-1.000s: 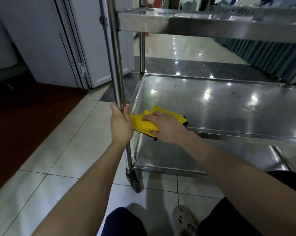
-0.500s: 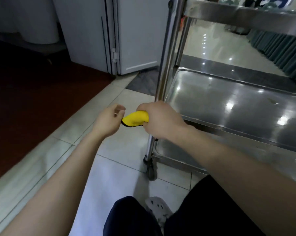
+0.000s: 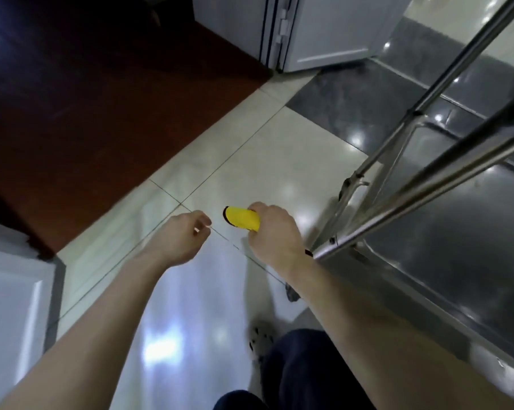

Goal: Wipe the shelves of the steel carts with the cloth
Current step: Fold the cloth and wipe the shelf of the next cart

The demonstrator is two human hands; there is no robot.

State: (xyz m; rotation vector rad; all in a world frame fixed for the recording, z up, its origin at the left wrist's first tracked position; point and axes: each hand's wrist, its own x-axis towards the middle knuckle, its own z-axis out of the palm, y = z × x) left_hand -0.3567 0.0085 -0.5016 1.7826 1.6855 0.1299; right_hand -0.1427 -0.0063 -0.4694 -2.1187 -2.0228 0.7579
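Head view: the right hand [image 3: 272, 232] clenches the bunched cloth [image 3: 241, 221] above the floor tiles [image 3: 264, 161], just off the steel cart [image 3: 412, 204] corner. The left hand [image 3: 180, 236] hangs loosely curled, empty. Likely between wipes; next, spread the cloth flat on 1 shelf [image 3: 462, 261].

I can't read any words, numbers, labels or signs here. Nothing I can see has writing on it that I can make out, and the view is a bit blurry.
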